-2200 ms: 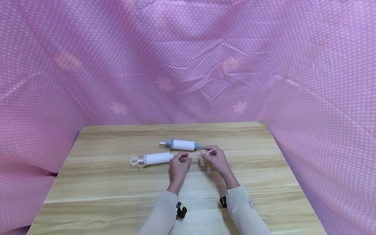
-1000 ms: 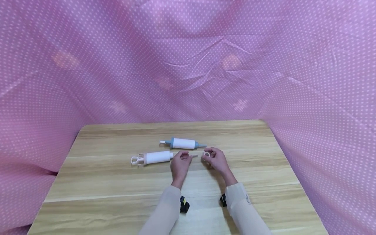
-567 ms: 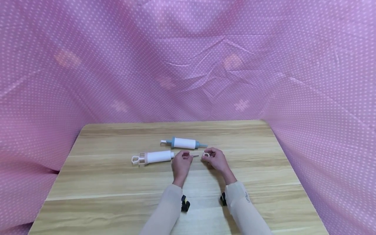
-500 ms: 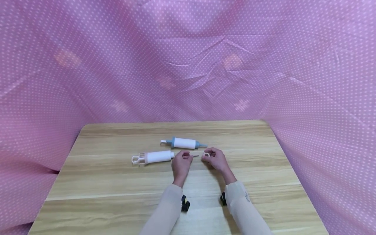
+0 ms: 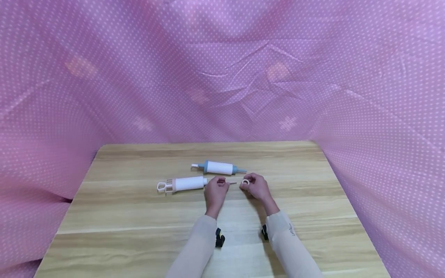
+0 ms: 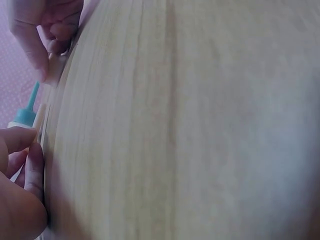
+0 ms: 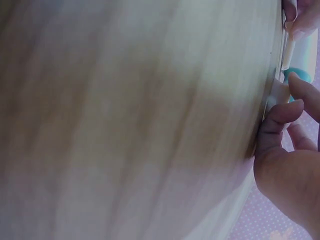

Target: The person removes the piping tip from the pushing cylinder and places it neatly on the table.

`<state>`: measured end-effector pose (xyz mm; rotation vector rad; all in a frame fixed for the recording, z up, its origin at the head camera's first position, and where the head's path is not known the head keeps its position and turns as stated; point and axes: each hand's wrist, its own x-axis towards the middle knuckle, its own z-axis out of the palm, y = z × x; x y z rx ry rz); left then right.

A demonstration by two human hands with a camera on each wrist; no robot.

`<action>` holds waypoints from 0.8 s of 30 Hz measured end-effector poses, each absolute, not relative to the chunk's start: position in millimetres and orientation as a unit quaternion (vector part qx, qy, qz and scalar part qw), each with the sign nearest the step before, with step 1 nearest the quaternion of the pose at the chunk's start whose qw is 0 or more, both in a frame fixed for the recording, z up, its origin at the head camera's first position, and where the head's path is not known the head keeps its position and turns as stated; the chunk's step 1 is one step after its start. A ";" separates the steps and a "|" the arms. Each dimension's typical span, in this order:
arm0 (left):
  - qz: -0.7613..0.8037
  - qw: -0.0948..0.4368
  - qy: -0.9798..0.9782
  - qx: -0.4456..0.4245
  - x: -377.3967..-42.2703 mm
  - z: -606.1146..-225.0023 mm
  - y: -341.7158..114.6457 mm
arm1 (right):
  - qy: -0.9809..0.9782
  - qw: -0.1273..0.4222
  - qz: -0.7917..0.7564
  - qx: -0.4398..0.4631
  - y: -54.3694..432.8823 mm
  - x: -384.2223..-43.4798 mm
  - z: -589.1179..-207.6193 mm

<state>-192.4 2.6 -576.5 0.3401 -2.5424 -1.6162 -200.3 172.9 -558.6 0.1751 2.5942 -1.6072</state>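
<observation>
A white-barrelled hand pump (image 5: 189,183) with beige ends and a loop handle lies across the table. At its right end my left hand (image 5: 215,193) pinches the thin beige nozzle (image 6: 40,116) between thumb and fingertips, and the tip sticks out beyond them. Just right of that tip, my right hand (image 5: 258,188) pinches a small cream ring (image 5: 245,181) by its edge; the right wrist view shows the ring (image 7: 278,95) side-on, partly behind the fingers. A short gap separates ring and nozzle tip.
A second hand pump (image 5: 219,168), white with blue ends, lies just behind, its blue nozzle (image 5: 241,171) pointing right near my right hand. Pink dotted cloth (image 5: 222,96) rises behind and beside the wooden table (image 5: 139,239).
My right hand has shifted slightly, and the ring's round opening now faces up more plainly. My left hand has moved a little right, and the nozzle tip shows more clearly past its fingers.
</observation>
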 end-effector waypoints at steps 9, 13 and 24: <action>-0.530 0.066 -0.838 0.110 -192.8 -577.8 3.5 | 0.845 0.052 -0.531 0.049 176.1 -201.0 -557.2; -0.531 0.062 -0.839 0.101 -191.3 -576.5 3.6 | 0.840 0.054 -0.537 0.049 176.6 -200.6 -557.0; -0.515 0.068 -0.851 0.083 -187.9 -566.3 -1.4 | 0.839 0.029 -0.542 0.038 179.8 -197.4 -551.2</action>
